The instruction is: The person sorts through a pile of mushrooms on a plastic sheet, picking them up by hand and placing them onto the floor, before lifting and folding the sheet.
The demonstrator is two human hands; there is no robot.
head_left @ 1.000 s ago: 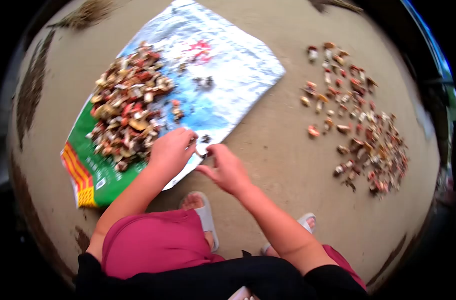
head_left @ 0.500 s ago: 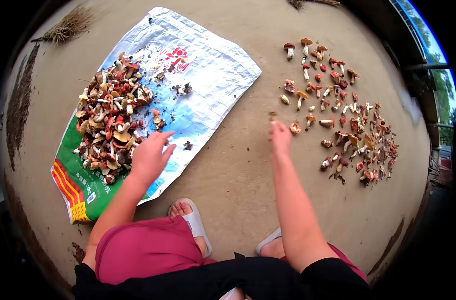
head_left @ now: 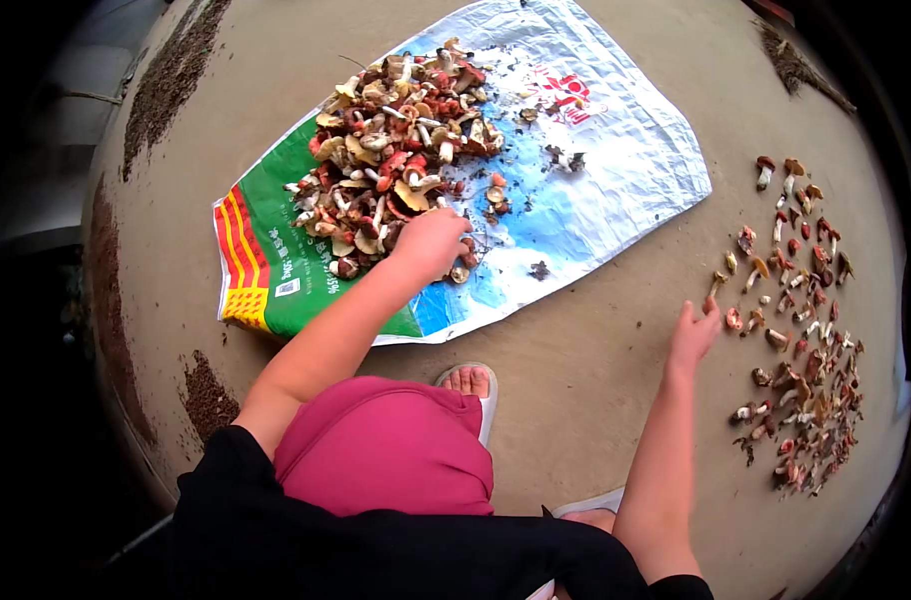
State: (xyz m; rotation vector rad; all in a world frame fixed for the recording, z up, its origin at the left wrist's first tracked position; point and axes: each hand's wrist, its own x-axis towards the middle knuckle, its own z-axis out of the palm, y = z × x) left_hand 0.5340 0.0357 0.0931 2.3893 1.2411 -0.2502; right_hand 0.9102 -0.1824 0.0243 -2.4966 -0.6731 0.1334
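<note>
My left hand [head_left: 434, 245] is over the lower right edge of a heaped pile of red, tan and white mushrooms [head_left: 391, 150]. Its fingers are bent and a little apart, beside a few small mushrooms [head_left: 462, 272]; no mushroom is plainly in its grasp. The pile lies on a flattened green, blue and silver woven sack [head_left: 626, 170]. My right hand [head_left: 694, 335] is on the other side, pinching a small mushroom [head_left: 718, 284] by its pale stem, at the near edge of many mushrooms spread over the ground [head_left: 801, 385].
Dark debris [head_left: 539, 270] and loose bits lie on the sack. A straw broom [head_left: 791, 60] rests at the upper right. Patches of brown soil [head_left: 208, 395] mark the ground on the left. My sandalled foot [head_left: 471, 385] stands just below the sack.
The view has swung left, so the sack and mushrooms appear farther right. My right hand has come closer to the spread mushrooms. My left hand stays by the pile's edge.
</note>
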